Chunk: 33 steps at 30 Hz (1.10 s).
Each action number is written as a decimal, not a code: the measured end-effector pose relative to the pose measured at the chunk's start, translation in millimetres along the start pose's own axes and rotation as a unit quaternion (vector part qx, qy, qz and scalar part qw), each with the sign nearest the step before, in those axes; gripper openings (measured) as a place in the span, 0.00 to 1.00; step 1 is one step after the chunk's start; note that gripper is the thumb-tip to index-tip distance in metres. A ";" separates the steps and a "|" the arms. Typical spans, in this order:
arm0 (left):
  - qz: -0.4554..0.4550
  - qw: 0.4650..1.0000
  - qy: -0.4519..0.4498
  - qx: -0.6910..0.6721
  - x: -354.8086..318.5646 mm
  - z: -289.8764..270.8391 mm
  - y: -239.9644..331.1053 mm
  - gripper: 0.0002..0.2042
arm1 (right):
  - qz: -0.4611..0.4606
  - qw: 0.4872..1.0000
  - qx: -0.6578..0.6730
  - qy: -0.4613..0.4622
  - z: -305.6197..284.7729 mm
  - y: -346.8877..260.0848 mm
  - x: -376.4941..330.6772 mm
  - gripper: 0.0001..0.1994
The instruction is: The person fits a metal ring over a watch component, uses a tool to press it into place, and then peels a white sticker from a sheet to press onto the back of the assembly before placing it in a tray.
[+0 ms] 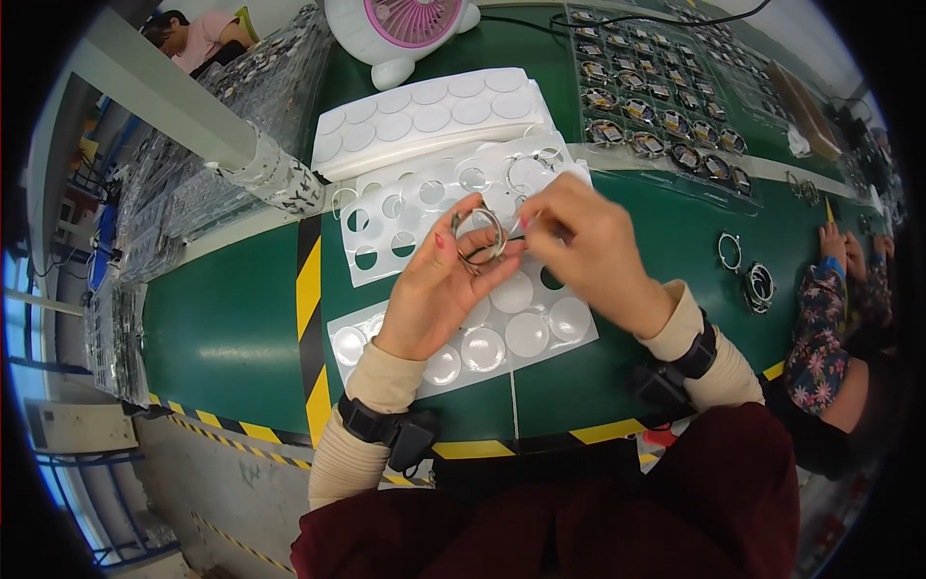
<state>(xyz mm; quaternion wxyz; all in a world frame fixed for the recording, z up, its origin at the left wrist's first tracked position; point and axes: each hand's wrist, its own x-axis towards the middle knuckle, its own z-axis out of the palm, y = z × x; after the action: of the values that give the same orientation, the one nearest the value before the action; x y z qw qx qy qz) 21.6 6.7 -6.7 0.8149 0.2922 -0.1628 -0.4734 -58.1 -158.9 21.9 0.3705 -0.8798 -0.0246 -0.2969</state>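
Note:
My left hand (421,289), palm up, has its fingers closed around a thin metal ring-shaped part (498,230) with a dark strip along its side. Just right of the ring, my right hand (600,253) pinches its thumb and forefinger together; what lies between them is too small to make out. Beneath both hands lies a clear-backed sheet of round white stickers (483,348). Behind it rests a white sheet with round cut-out holes (362,275), and loose metal rings lie near its upper right part.
A stack of white circle sheets (424,116) stands behind, near a pink and white fan (405,24). Clear trays of round assemblies (656,106) fill the back right. Several rings (729,252) lie at right, near a co-worker's floral sleeve (818,338). A post (169,87) rises at left.

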 end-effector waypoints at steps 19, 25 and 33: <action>0.019 0.991 0.030 -0.129 1.8 -10.4 1.7 0.21 | 0.016 0.976 -0.209 -0.054 13.4 57.2 67.9 0.10; 0.012 0.990 0.044 -0.136 4.3 -7.4 1.2 0.19 | 0.133 0.943 -0.233 -0.196 -37.1 93.7 98.4 0.09; 0.011 0.990 0.056 -0.132 5.2 -5.8 0.8 0.19 | 0.246 0.878 -0.409 0.030 -111.4 197.3 114.6 0.09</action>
<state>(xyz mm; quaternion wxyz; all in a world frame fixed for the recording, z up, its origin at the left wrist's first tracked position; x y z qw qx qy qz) 27.8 4.3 -10.8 0.8592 0.2060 -0.0562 -0.4650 31.9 -396.3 19.3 0.0388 -0.9214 0.3274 -0.2055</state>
